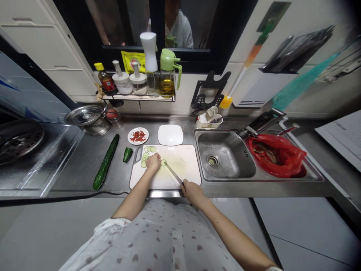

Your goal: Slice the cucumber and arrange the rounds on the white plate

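My right hand is closed around the handle of a knife, whose blade points up and left over the white cutting board. One round cucumber slice lies at the blade's tip. My left hand is just left of that slice, its fingers bent together low over the board; what they grip, if anything, is hidden. Beside its fingers are several cucumber slices, with more slices along the board's top left. Left of the board lie a cucumber end piece and a whole long cucumber.
Behind the board stand a plate of chopped red pieces and a white dish. On the right is a steel sink with a red plastic bag. A lidded pot is at left, below a seasoning rack.
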The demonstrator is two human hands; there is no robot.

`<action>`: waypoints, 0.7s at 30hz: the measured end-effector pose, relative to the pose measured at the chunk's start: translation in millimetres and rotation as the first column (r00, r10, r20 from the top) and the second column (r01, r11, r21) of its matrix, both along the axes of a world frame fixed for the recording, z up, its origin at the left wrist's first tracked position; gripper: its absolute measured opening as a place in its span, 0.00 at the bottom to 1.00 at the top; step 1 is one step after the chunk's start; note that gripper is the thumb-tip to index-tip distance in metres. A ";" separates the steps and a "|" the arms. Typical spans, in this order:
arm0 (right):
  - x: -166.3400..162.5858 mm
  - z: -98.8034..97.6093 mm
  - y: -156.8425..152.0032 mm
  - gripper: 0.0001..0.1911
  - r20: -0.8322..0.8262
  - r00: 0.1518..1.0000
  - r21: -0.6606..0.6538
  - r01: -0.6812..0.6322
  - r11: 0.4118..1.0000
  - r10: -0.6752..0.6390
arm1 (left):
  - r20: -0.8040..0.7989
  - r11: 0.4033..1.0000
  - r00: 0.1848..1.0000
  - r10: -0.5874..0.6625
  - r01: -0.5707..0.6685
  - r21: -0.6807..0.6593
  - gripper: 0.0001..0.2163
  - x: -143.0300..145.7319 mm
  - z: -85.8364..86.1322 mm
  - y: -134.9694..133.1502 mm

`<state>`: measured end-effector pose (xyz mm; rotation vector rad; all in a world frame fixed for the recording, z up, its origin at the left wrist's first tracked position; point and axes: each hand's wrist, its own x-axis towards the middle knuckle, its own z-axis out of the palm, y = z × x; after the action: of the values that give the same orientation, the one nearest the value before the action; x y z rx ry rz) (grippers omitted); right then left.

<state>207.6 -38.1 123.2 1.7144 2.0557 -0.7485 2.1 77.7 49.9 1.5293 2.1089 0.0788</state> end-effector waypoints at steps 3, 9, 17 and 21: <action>-3.7 1.4 3.3 0.15 -0.004 1.000 -0.010 0.008 1.000 -0.009 | 0.001 1.000 1.000 0.000 0.000 -0.004 0.05 -0.6 -0.5 0.2; -8.3 -0.4 7.8 0.15 0.007 1.000 -0.008 0.000 1.000 0.000 | 0.005 1.000 1.000 0.000 0.000 -0.008 0.07 -0.9 -1.2 0.6; -10.6 -1.0 10.3 0.15 -0.002 1.000 -0.008 0.006 1.000 -0.006 | -0.008 1.000 1.000 0.003 -0.003 -0.008 0.05 -0.9 -4.9 3.1; -11.3 0.2 12.0 0.15 -0.008 1.000 0.010 -0.001 1.000 0.001 | -0.004 1.000 1.000 0.000 0.000 -0.018 0.05 -1.5 -5.7 3.6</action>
<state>196.3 -26.0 123.4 1.7182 2.0683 -0.7470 0.6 81.3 44.2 1.5197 2.1071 0.0567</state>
